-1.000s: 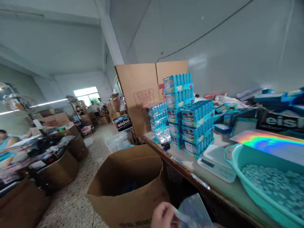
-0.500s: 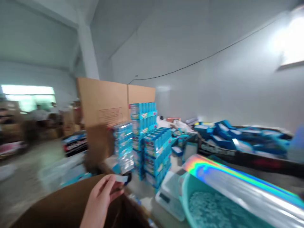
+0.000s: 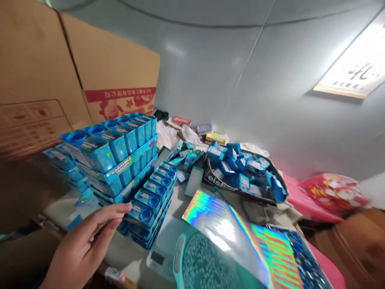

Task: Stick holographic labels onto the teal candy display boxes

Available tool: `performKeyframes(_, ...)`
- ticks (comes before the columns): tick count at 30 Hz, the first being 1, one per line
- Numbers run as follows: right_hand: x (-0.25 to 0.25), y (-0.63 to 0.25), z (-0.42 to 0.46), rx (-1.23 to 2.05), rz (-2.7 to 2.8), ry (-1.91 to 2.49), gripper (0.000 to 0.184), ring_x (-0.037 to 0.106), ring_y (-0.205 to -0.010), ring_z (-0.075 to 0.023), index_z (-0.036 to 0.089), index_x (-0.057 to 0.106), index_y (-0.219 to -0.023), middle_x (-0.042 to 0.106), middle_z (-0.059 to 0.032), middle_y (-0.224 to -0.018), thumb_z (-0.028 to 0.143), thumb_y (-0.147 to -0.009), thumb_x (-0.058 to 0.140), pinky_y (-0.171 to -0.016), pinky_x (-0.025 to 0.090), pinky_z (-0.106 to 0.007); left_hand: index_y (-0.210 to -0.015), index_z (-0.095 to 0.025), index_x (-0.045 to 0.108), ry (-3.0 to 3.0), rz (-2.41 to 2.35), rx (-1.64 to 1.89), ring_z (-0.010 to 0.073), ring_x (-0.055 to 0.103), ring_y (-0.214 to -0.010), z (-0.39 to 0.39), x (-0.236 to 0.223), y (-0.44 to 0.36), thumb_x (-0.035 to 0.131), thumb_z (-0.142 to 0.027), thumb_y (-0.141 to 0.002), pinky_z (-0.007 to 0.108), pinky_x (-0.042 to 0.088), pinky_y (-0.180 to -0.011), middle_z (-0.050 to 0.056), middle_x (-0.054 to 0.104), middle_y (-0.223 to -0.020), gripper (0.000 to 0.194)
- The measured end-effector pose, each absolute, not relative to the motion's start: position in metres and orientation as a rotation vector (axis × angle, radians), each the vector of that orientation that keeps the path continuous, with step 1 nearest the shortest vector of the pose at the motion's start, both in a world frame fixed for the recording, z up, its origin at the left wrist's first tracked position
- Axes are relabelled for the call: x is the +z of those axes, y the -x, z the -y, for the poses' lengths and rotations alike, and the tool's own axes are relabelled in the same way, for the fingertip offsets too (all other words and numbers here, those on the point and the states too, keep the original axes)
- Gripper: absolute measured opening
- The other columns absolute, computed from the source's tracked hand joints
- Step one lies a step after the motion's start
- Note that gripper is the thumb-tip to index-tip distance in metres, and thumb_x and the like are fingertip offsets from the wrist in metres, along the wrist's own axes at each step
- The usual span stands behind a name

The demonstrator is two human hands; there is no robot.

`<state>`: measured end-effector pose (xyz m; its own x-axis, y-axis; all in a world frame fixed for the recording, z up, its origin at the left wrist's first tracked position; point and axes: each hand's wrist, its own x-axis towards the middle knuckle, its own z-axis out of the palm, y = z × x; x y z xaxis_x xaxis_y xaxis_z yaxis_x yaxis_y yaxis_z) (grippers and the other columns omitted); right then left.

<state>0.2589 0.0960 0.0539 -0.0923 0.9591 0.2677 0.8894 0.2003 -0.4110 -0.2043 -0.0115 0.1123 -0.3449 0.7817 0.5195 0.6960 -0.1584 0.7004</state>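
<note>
My left hand (image 3: 86, 241) reaches in from the lower left. Its thumb and index fingertips are a little apart, and I see nothing between them. The index fingertip is at the near corner of a low stack of blue boxes (image 3: 144, 214) with round openings on top; whether it touches them I cannot tell. Behind stands a taller stack of similar blue packs (image 3: 99, 148), lettered "CARAMELO MACIZO". My right hand is out of view.
A white scale (image 3: 158, 259) lies beside a teal basin (image 3: 179, 257) of small pale pieces, partly under shiny rainbow film (image 3: 222, 228). Beyond are a black carton (image 3: 215, 179) of blue boxes and a tall cardboard box (image 3: 120, 68). Red bags (image 3: 327, 192) lie right.
The view has swung right and come closer to the stacks. My left hand has moved left in the picture, and the small pale piece at its fingers no longer shows.
</note>
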Motion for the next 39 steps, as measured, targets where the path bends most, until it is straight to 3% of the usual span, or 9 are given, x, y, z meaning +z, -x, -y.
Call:
performKeyframes(3, 0.081, -0.231, -0.074, 0.225, 1.876, 1.916, 0.034, 0.062, -0.112, -0.0296, 0.028, 0.064, -0.122, 0.060, -0.0122, -0.124, 0.049, -0.096, 0.056, -0.080, 0.058, -0.042, -0.102, -0.030, 0.064, -1.876, -1.806, 1.489, 0.0132, 0.067, -0.104, 0.008, 0.112, 0.229, 0.057, -0.020, -0.093, 0.022, 0.056, -0.092, -0.001, 0.070, -0.111, 0.015)
performKeyframes(6, 0.106, -0.165, -0.062, 0.329, 1.702, 1.994, 0.051, 0.067, -0.097, -0.0305, 0.018, 0.063, -0.119, 0.064, -0.0184, -0.115, 0.055, -0.097, 0.036, -0.081, 0.056, -0.046, -0.103, -0.027, 0.064, -1.919, -1.480, 1.550, 0.0127, 0.066, -0.093, 0.004, 0.106, 0.241, 0.058, -0.007, -0.089, 0.023, 0.059, -0.078, 0.001, 0.066, -0.102, 0.025)
performKeyframes(10, 0.138, -0.041, -0.055, 1.664, 1.215, 1.408, 0.066, 0.071, -0.076, -0.0251, 0.020, 0.054, -0.131, 0.070, -0.0118, -0.098, 0.071, -0.093, 0.039, -0.068, 0.055, -0.038, -0.108, -0.023, 0.062, -1.869, -1.113, 1.558, 0.0095, 0.066, -0.075, -0.007, 0.101, 0.240, 0.056, -0.001, -0.089, 0.020, 0.057, -0.065, -0.001, 0.066, -0.090, 0.030)
performKeyframes(13, 0.150, 0.026, -0.053, 2.063, 1.014, 1.075, 0.069, 0.072, -0.070, -0.0222, 0.020, 0.060, -0.126, 0.071, -0.0086, -0.090, 0.074, -0.085, 0.058, -0.064, 0.053, -0.032, -0.107, -0.024, 0.063, -1.884, -1.040, 1.503, 0.0099, 0.070, -0.079, -0.018, 0.095, 0.244, 0.057, -0.003, -0.090, 0.019, 0.058, -0.072, -0.002, 0.071, -0.089, 0.027)
performKeyframes(16, 0.149, 0.052, -0.052, 1.943, 0.946, 1.018, 0.055, 0.068, -0.065, -0.0155, 0.018, 0.069, -0.111, 0.071, -0.0032, -0.079, 0.050, -0.070, 0.086, -0.066, 0.052, -0.027, -0.105, -0.024, 0.065, -1.972, -1.009, 1.494, 0.0109, 0.072, -0.091, -0.031, 0.085, 0.253, 0.060, -0.005, -0.089, 0.018, 0.057, -0.082, -0.001, 0.075, -0.099, 0.026)
performKeyframes(21, 0.145, 0.058, -0.055, 1.801, 0.953, 1.112, 0.034, 0.064, -0.063, -0.0123, 0.016, 0.075, -0.088, 0.070, -0.0014, -0.073, 0.039, -0.068, 0.088, -0.067, 0.052, -0.026, -0.104, -0.027, 0.068, -1.861, -1.047, 1.491, 0.0119, 0.071, -0.098, -0.038, 0.079, 0.260, 0.063, -0.007, -0.087, 0.020, 0.056, -0.088, 0.000, 0.075, -0.108, 0.027)
performKeyframes(26, 0.147, 0.064, -0.062, 1.838, 0.949, 1.057, 0.042, 0.067, -0.079, -0.0174, 0.020, 0.070, -0.110, 0.067, -0.0032, -0.091, 0.053, -0.084, 0.072, -0.066, 0.054, -0.029, -0.097, -0.026, 0.074, -1.465, -1.229, 1.388, 0.0157, 0.074, -0.090, -0.032, 0.088, 0.254, 0.068, -0.023, -0.087, 0.023, 0.059, -0.083, 0.001, 0.078, -0.099, 0.011)
performKeyframes(33, 0.126, 0.064, -0.072, 1.884, 1.107, 0.955, 0.047, 0.065, -0.081, -0.0135, 0.021, 0.068, -0.111, 0.068, -0.0018, -0.092, 0.030, -0.071, 0.090, -0.071, 0.051, -0.024, -0.093, -0.022, 0.076, -0.597, -1.171, 1.288, 0.0195, 0.075, -0.088, -0.033, 0.103, 0.248, 0.083, -0.040, -0.072, 0.024, 0.060, -0.080, 0.004, 0.079, -0.095, 0.028)
performKeyframes(39, 0.125, 0.064, -0.070, 1.823, 1.052, 0.974, 0.050, 0.064, -0.082, -0.0134, 0.025, 0.067, -0.112, 0.061, -0.0011, -0.103, 0.029, -0.068, 0.090, -0.065, 0.055, -0.024, -0.085, -0.022, 0.075, -0.454, -1.114, 1.235, 0.0175, 0.073, -0.083, -0.034, 0.122, 0.234, 0.089, -0.042, -0.064, 0.025, 0.060, -0.079, 0.003, 0.078, -0.090, 0.033)
